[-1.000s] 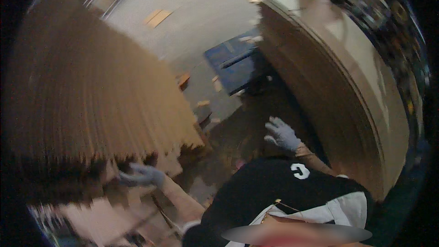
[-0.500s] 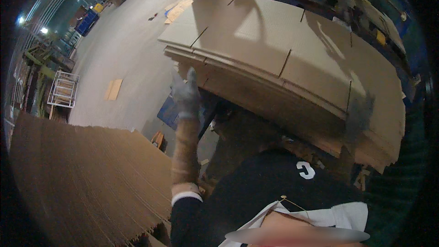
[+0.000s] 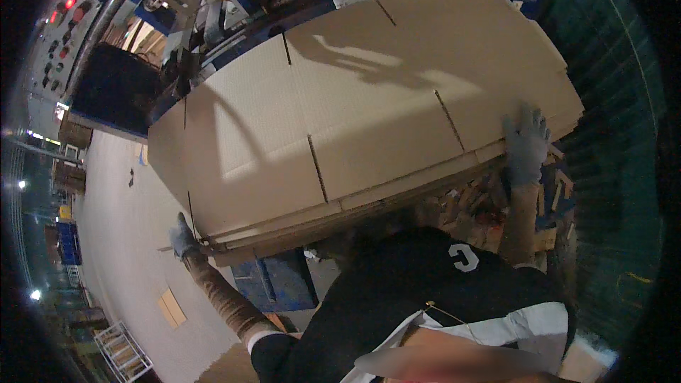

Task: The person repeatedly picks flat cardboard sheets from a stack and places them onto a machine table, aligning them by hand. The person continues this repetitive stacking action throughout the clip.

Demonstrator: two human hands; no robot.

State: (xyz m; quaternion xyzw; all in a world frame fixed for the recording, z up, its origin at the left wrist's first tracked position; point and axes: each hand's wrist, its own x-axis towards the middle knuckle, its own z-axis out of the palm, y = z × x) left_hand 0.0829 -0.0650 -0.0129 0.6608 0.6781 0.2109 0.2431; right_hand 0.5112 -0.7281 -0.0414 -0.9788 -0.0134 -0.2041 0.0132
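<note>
A stack of large flat brown cardboard sheets [image 3: 355, 120], slotted for folding, fills the middle of the view at chest height. My left hand [image 3: 183, 237], in a grey glove, grips the stack's lower left corner. On the right side my gloved right hand [image 3: 526, 145] is pressed against the stack's edge with fingers spread upward. Both arms are stretched wide apart along the near edge of the stack.
A blue pallet or frame [image 3: 280, 280] lies on the concrete floor [image 3: 120, 241] below the stack. Machinery with a panel of red lights [image 3: 60, 10] stands at the upper left. Broken wood and cardboard scraps [image 3: 475, 206] lie under the right end. A white wire cart [image 3: 120, 347] stands lower left.
The view has swung from another cardboard pile to this stack. My hands moved from reaching up at it to gripping its two ends, and the stack now fills more of the view.
</note>
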